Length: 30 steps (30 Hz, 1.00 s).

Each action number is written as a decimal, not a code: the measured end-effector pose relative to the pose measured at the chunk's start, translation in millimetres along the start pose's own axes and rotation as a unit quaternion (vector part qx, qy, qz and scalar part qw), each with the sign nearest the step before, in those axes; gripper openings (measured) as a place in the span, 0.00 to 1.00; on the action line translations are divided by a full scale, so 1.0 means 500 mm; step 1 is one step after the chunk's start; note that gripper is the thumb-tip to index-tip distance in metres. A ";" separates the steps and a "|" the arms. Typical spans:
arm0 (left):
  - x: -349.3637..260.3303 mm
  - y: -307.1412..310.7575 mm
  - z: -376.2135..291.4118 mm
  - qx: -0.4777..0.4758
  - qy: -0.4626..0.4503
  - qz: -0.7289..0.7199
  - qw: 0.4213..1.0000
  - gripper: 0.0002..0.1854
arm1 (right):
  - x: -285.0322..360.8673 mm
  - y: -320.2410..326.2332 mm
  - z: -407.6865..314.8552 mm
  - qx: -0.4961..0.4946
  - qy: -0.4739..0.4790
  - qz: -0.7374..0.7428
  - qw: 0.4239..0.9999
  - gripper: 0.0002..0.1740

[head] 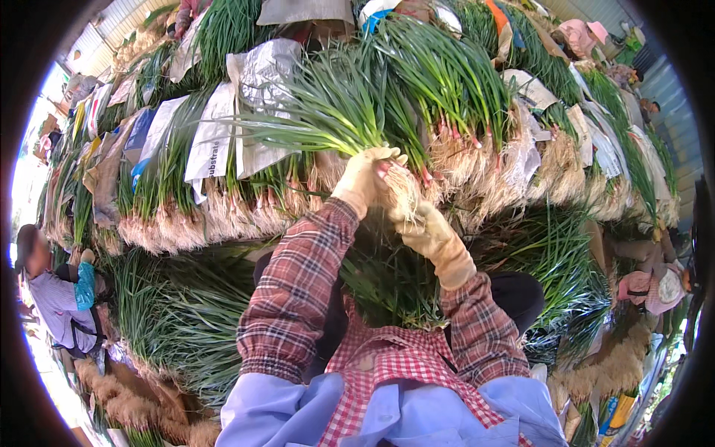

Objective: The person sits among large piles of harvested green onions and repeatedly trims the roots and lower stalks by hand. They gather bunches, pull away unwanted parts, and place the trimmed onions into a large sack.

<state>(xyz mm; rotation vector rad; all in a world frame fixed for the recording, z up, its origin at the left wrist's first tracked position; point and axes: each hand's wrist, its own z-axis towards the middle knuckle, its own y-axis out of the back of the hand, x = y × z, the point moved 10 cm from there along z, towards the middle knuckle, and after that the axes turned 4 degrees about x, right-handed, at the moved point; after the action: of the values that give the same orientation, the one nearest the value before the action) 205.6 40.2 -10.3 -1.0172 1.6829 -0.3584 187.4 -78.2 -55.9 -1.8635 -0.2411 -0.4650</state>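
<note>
A bunch of spring onions [360, 125] is held up before me, its green leaves fanning away and to the left. My left hand [357, 177], in a pale glove, closes around the bunch just above its reddish bases. Long whitish roots [406, 190] hang from it toward me. Around the lower ends of these roots my right hand [438, 237], also gloved, has its fingers curled, partly hidden behind them. Behind the held bunch lies a long row of more spring onions [452, 84], roots facing me.
White printed sacks [209, 139] drape over parts of the row. Loose spring onions [201, 324] are heaped at my left, others [542, 268] at my right. One person [61, 296] sits at far left, another [653, 279] at far right. Several more people are farther back.
</note>
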 end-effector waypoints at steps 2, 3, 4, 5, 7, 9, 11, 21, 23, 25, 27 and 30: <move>0.010 0.056 0.034 -0.024 -0.040 -0.019 0.999 0.07 | 0.002 -0.100 -0.089 0.087 0.007 -0.133 0.987 0.19; 0.004 0.069 0.034 -0.023 -0.045 -0.023 0.998 0.08 | 0.012 -0.146 -0.137 0.079 0.009 -0.145 0.986 0.22; -0.008 0.021 0.007 0.021 -0.021 -0.067 0.997 0.09 | 0.043 -0.129 -0.190 0.028 0.151 -0.229 0.961 0.17; -0.040 0.000 -0.016 0.030 -0.043 -0.087 0.995 0.10 | 0.067 -0.114 -0.259 -0.053 0.278 -0.320 0.904 0.14; -0.103 -0.022 -0.070 0.048 -0.084 -0.128 0.987 0.10 | 0.094 -0.118 -0.358 0.064 0.255 -0.201 0.944 0.15; -0.214 -0.058 -0.173 0.128 -0.180 -0.019 0.975 0.15 | 0.137 -0.073 -0.438 -0.058 0.236 -0.390 0.888 0.23; -0.273 -0.108 -0.282 0.156 -0.216 -0.034 0.963 0.18 | 0.173 -0.003 -0.476 -0.167 0.172 -0.431 0.870 0.21; -0.445 -0.001 -0.980 -0.076 -0.511 0.122 0.848 0.30 | 0.287 0.032 -0.309 -0.072 0.013 -0.650 0.757 0.19; -0.431 0.031 -1.073 -0.127 -0.526 0.149 0.828 0.30 | 0.269 0.061 -0.264 -0.041 -0.046 -0.658 0.750 0.18; -0.410 0.068 -1.145 -0.173 -0.534 0.164 0.811 0.30 | 0.247 0.069 -0.220 -0.050 -0.104 -0.684 0.721 0.17; -0.385 0.110 -1.199 -0.213 -0.533 0.172 0.800 0.30 | 0.236 0.084 -0.184 -0.068 -0.119 -0.713 0.687 0.17; -0.333 0.185 -1.259 -0.260 -0.527 0.165 0.792 0.31 | 0.208 0.060 -0.124 -0.035 -0.106 -0.719 0.686 0.17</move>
<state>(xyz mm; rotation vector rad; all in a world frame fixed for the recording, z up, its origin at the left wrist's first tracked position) -390.5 65.9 265.9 -0.9790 0.8550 0.8394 280.4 -152.7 -19.6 -1.4230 -1.9306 -1.2877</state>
